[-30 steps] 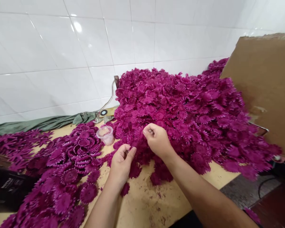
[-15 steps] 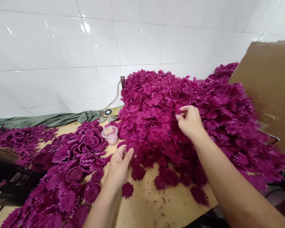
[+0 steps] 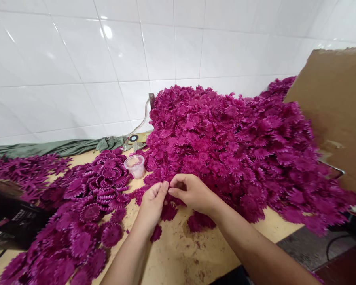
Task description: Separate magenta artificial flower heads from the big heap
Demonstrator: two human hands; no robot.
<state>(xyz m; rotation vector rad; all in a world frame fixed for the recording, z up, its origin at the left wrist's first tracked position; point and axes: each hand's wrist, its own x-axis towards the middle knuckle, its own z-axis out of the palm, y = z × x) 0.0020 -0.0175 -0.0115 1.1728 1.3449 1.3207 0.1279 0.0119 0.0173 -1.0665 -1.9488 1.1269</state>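
My left hand (image 3: 152,202) is closed in a pinch, its thumb pressed on the forefinger, seemingly with a purple flower piece between them. Close against it, my right hand (image 3: 194,192) has thumb and forefinger bent together; what is at its fingertips blends into the purple behind. Both hands are held in front of a large heap of purple artificial flower pieces (image 3: 195,134) with toothed edges. A second pile of purple flower pieces (image 3: 86,237) spreads to the left of my left forearm. Just behind my left hand stands a small clear plastic cup (image 3: 135,166) with pale contents.
A yellow-brown tabletop (image 3: 178,257) carries the heaps, with a white tiled wall behind. A cardboard sheet (image 3: 332,114) leans at the right. At the left are a black box (image 3: 14,221), thin purple star-shaped pieces (image 3: 26,174) and a green cloth (image 3: 47,148) along the wall.
My right hand has come from the middle of the big heap down and left to meet my left hand. My left hand has stayed nearly in place.
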